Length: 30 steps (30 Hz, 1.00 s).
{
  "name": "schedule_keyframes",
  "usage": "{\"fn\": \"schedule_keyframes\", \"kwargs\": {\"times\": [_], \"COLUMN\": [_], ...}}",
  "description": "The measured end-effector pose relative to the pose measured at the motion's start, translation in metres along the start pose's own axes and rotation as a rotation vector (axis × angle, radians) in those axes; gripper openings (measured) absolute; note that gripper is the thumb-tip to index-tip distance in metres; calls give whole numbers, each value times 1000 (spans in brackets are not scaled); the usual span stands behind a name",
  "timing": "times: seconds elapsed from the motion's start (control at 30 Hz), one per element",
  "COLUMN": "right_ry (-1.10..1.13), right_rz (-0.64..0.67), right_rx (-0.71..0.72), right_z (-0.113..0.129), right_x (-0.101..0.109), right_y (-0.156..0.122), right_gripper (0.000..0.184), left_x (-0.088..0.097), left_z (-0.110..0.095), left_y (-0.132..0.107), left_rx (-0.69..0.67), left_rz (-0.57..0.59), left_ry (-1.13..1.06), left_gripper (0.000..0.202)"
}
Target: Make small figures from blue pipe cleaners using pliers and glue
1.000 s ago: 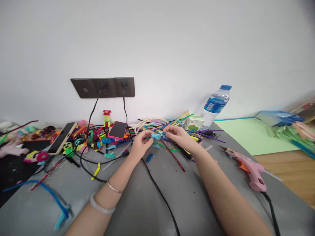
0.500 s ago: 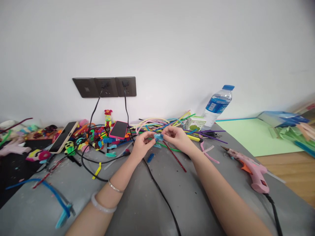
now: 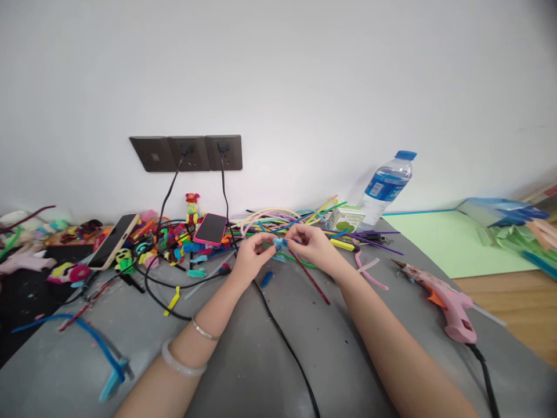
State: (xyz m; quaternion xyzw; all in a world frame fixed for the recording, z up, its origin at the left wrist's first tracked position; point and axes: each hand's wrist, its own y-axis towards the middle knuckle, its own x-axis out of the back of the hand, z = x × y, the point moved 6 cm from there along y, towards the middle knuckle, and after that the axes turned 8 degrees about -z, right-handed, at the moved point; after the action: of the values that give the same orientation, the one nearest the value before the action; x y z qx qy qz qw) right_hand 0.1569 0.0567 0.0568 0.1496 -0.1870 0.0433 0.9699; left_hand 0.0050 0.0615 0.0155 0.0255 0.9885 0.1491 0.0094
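Observation:
Between my two hands, above the middle of the grey table [image 3: 243, 348], is a small light-blue fuzzy piece of pipe cleaner [image 3: 279, 242]. My left hand [image 3: 255, 253] pinches its left side between thumb and fingers. From the other side my right hand [image 3: 310, 244] grips it with the fingertips, which partly cover it. A short dark-blue fuzzy piece [image 3: 267, 278] lies on the table just below my left fingers. Under my right hand a dark-red pipe cleaner [image 3: 317, 281] slants toward me. Behind my hands spreads a bundle of colourful pipe cleaners [image 3: 278, 216].
A pink glue gun [image 3: 452, 313] lies at the right with its cord. A tilted water bottle [image 3: 387, 188] and a small green-white box [image 3: 347, 219] stand by the wall. Two phones [image 3: 210, 229], fuzzy figures [image 3: 124, 261] and black cables [image 3: 278, 331] crowd the left and middle.
My fingertips have shifted slightly on the light-blue piece, and less of it shows between them. Otherwise the scene stays the same apart from a slight camera shift.

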Motion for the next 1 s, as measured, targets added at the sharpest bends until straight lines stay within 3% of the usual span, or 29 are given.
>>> {"fn": "schedule_keyframes", "kwargs": {"times": [0.23, 0.43, 0.63, 1.0], "right_ry": [23, 122, 132, 208], "right_rz": [6, -89, 36, 65], "right_rx": [14, -7, -31, -39], "right_z": [1, -2, 2, 0], "right_x": [5, 21, 9, 0], "right_y": [1, 3, 1, 1], "right_gripper": [16, 25, 27, 35], "left_x": [1, 0, -1, -2], "left_z": [1, -1, -1, 4], "left_y": [1, 0, -1, 0], "left_rx": [-3, 15, 18, 0], "left_rz": [-6, 16, 29, 63], "left_ry": [-21, -33, -48, -37], "left_gripper": [24, 24, 25, 31]}}
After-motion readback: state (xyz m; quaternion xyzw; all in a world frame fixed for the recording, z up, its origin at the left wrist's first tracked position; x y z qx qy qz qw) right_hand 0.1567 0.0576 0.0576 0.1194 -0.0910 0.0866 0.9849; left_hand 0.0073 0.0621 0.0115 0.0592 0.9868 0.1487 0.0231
